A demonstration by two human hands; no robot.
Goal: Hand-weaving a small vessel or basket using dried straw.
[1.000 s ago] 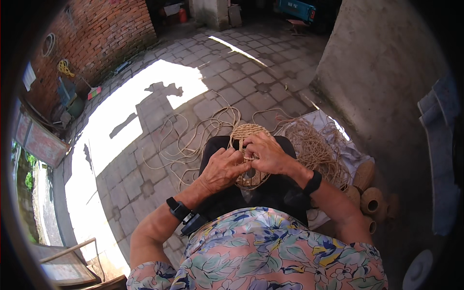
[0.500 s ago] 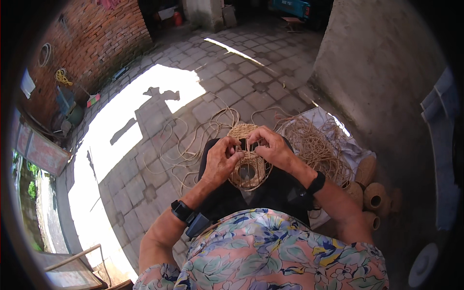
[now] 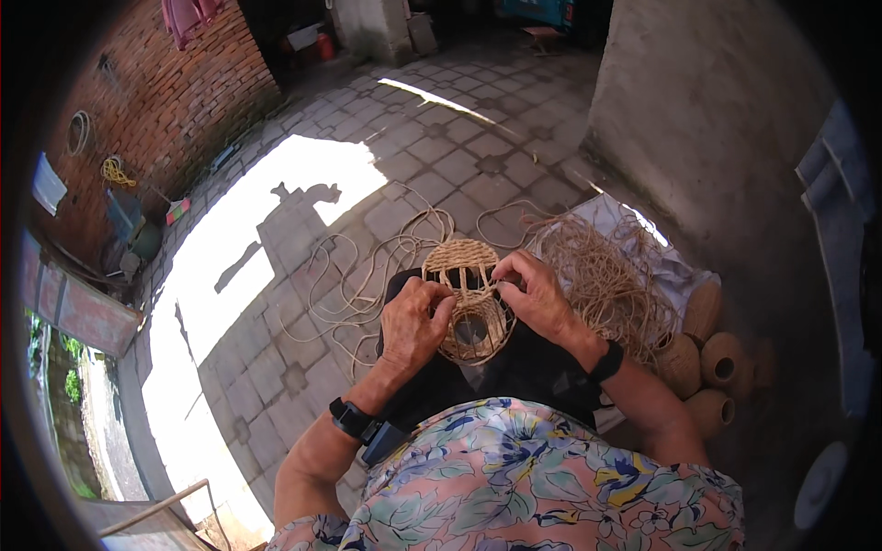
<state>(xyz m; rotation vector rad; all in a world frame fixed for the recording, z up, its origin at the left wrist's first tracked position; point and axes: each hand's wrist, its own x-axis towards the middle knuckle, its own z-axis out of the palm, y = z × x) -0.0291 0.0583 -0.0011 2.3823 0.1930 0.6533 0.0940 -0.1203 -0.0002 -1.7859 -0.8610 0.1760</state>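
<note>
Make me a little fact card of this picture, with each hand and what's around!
Left hand: at the left side of the weaving, grip unclear
Right hand: at its right side, grip unclear
Weaving: tan, gappy, over the lap
Rope: tangled pile on white cloth, to the right
Pots: tan, round, near the cloth
Floor: grey paving, partly sunlit

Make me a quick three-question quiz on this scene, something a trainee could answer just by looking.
1. Multiple choice: what is between the left hand and the right hand?
a) a metal pan
b) a woven fibre piece
c) a folded towel
2. True or false: the big cord tangle lies on the person's right side.
3. Fill in the blank: the shirt has a ____ pattern.

Key: 1 b; 2 true; 3 floral.
</note>
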